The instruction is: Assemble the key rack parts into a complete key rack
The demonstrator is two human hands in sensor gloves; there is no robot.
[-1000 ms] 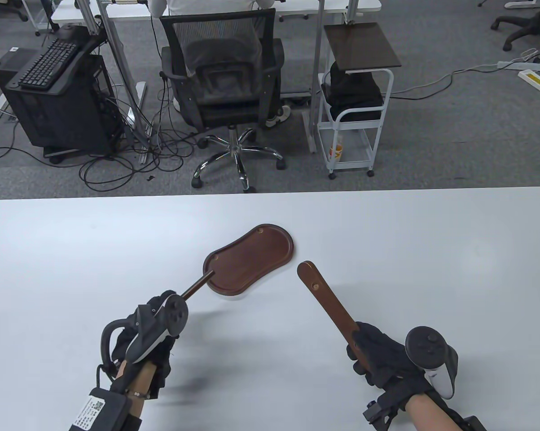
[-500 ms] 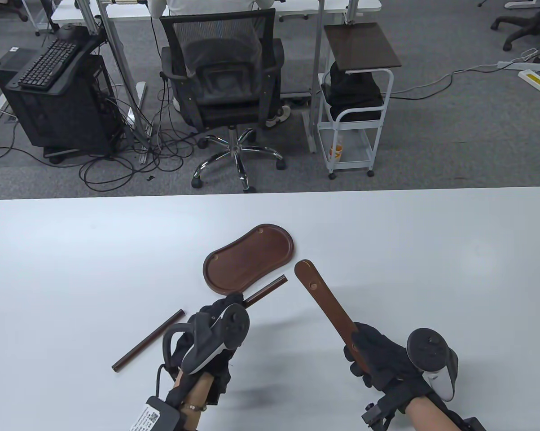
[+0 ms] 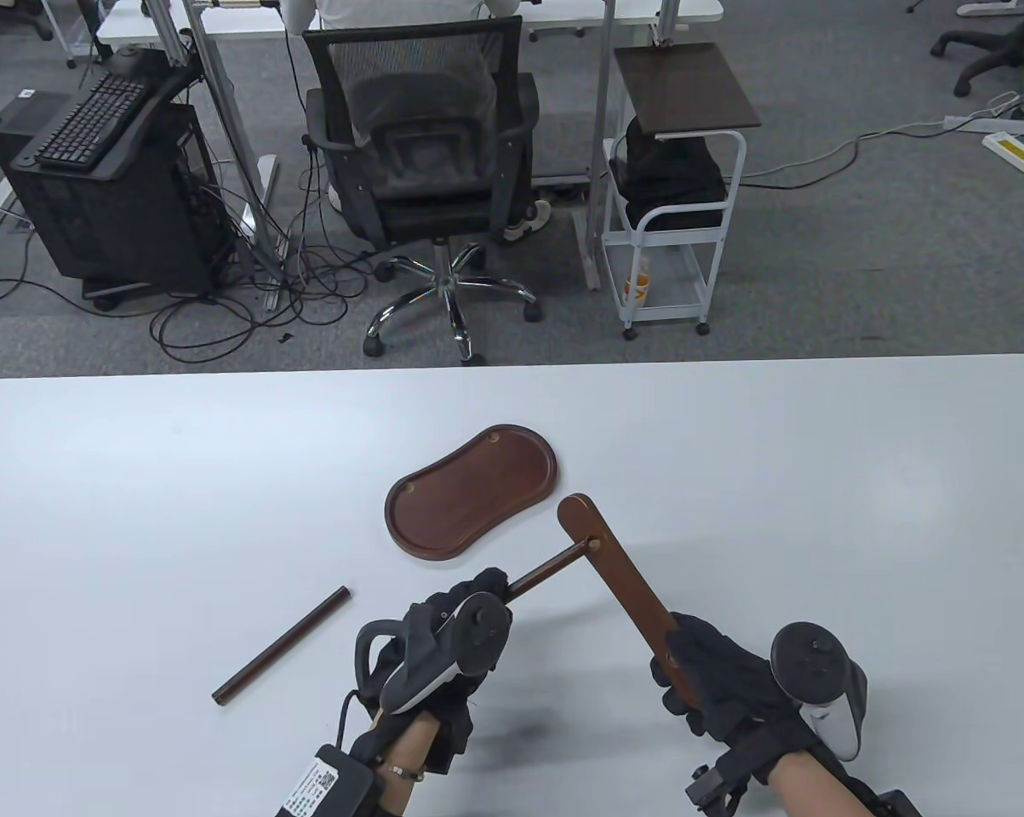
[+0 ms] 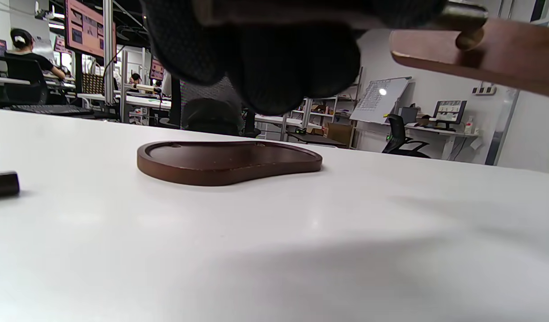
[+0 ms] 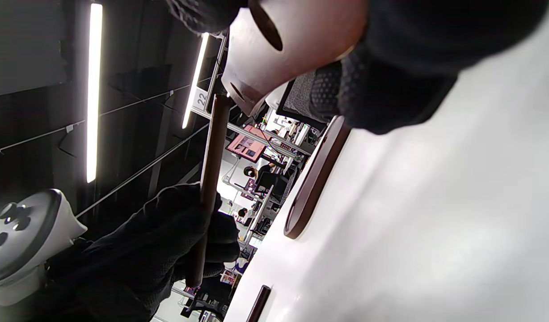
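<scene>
Left hand (image 3: 443, 647) gripped a dowel (image 3: 550, 572), its tip touching a hole in the flat bar (image 3: 618, 574) that the right hand (image 3: 716, 672) clenched at its near end. Both were held just right of the tray base (image 3: 469, 494); the spare dowel (image 3: 280, 647) lay to its near left.

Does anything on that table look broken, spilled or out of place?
Nothing stands out. The dark wooden kidney-shaped tray lies flat, a spare brown wooden rod rests loose beside it, and each hand holds one undamaged part.
</scene>
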